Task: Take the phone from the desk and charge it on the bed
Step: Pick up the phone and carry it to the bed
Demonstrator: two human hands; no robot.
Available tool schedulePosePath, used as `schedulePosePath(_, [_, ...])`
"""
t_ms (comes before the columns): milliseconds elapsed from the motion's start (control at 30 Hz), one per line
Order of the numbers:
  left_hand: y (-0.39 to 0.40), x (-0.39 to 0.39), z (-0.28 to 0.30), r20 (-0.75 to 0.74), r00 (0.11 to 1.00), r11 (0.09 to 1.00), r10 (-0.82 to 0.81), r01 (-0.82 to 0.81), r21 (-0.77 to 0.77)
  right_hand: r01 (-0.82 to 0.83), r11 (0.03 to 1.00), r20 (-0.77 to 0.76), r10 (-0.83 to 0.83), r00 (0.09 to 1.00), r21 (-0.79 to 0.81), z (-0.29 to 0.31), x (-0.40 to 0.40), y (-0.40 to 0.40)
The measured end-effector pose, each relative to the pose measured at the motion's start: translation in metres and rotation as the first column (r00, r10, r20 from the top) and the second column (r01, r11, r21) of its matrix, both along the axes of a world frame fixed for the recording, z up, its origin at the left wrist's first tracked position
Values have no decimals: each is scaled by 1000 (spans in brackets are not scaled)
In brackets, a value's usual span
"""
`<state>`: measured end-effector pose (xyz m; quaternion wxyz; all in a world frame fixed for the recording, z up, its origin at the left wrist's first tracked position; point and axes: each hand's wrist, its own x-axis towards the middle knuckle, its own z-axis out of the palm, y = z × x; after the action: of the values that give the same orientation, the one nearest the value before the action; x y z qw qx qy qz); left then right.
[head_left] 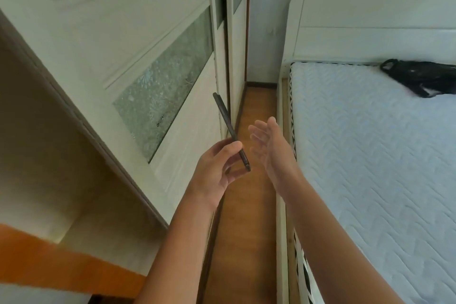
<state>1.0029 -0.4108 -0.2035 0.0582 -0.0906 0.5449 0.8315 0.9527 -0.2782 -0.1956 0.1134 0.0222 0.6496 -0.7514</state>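
Hands, two. Left hand [218,168]: fingers closed around the lower end of the phone, holding it edge-on to the camera. Right hand [270,148]: fingers spread wide and flat, palm turned toward the phone, just beside it but apart; holds nothing.

Phone [230,131], one: dark, thin, tilted with its upper end leaning left, held in the air above the strip of wooden floor [249,205] between wardrobe and bed.

Bed [370,155], one: white frame and headboard, bare pale quilted mattress, on the right.

Black bag [419,79], one: lies crumpled on the mattress near the headboard, well apart from both hands.

Wardrobe [123,57], one: pale sliding doors with frosted patterned glass panels, on the left.
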Motion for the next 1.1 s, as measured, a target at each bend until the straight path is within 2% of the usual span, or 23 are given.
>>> schedulePosePath(133, [7, -33, -1, 29, 1000, 1000, 4, -5, 25, 74, 997, 15, -74, 997, -13, -3, -30, 9])
schedulePosePath(233, [12, -61, -1, 40, 999, 999, 24, -23, -26, 103, 995, 9, -103, 995, -2, -9, -62, 13])
schedulePosePath(467, [23, -150, 7, 12, 998, 994, 65, -63, -93, 47, 998, -3, -47, 999, -46, -14, -158, 27])
schedulePosePath(1100, [53, -365, 33, -51, 997, 987, -50, 41, -156, 176, 982, -29, -179, 983, -75, 9, -363, 62])
